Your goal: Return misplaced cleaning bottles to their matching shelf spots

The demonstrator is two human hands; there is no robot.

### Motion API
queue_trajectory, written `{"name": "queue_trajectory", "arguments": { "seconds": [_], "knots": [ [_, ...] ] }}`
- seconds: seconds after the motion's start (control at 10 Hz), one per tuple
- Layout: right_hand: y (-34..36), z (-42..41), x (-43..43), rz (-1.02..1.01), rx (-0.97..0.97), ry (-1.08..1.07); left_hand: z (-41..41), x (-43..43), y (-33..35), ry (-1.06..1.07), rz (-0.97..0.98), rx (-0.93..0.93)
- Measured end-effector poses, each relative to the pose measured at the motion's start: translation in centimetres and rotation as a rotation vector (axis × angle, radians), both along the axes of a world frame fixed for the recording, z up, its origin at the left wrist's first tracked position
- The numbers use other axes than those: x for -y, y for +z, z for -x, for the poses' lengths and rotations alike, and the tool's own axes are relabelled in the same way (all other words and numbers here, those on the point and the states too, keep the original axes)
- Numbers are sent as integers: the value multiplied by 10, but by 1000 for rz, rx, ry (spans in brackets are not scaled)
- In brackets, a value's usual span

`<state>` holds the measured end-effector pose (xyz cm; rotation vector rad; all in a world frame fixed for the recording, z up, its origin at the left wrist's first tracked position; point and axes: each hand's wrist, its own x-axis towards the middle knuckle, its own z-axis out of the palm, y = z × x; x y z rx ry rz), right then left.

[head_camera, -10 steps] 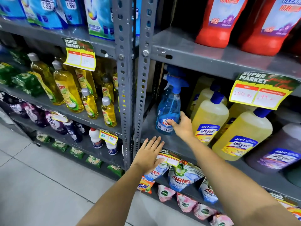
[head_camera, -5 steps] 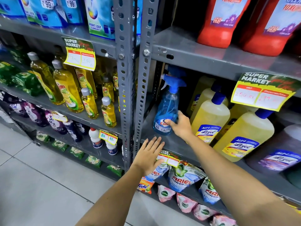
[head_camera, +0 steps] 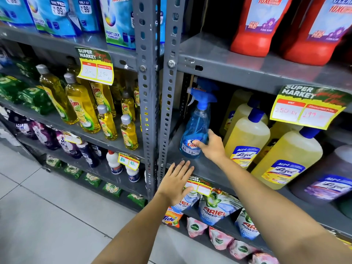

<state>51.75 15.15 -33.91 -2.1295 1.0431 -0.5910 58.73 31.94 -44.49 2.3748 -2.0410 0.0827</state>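
A blue spray bottle [head_camera: 197,126] with a blue trigger head leans left on the grey middle shelf [head_camera: 207,170], beside the upright post. My right hand [head_camera: 211,147] grips its lower body from the right, thumb across the label. Just right of it stand large yellow Lizol bottles [head_camera: 245,138] with blue caps. My left hand [head_camera: 176,182] is spread flat, fingers apart, at the shelf's front edge below the spray bottle, holding nothing.
Grey perforated posts [head_camera: 150,103] split two shelf bays. Yellow dish-soap bottles [head_camera: 82,109] fill the left bay. Red jugs [head_camera: 255,25] sit above, detergent pouches [head_camera: 217,208] below. Yellow price tags [head_camera: 304,111] hang from shelf edges. Tiled floor [head_camera: 47,216] lies lower left.
The spray bottle has tipped and slid leftward toward the post under my right hand. My left hand has stayed at the shelf edge.
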Motion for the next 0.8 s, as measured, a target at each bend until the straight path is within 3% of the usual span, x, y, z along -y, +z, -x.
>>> {"name": "queue_trajectory", "arguments": {
  "seconds": [0.7,0.8],
  "knots": [
    [7,2,-13,-41,-41,-11,3,1,9,11,-73,40],
    [13,11,-22,-21,77,-23,3,1,14,-13,-82,22]
  ]
}}
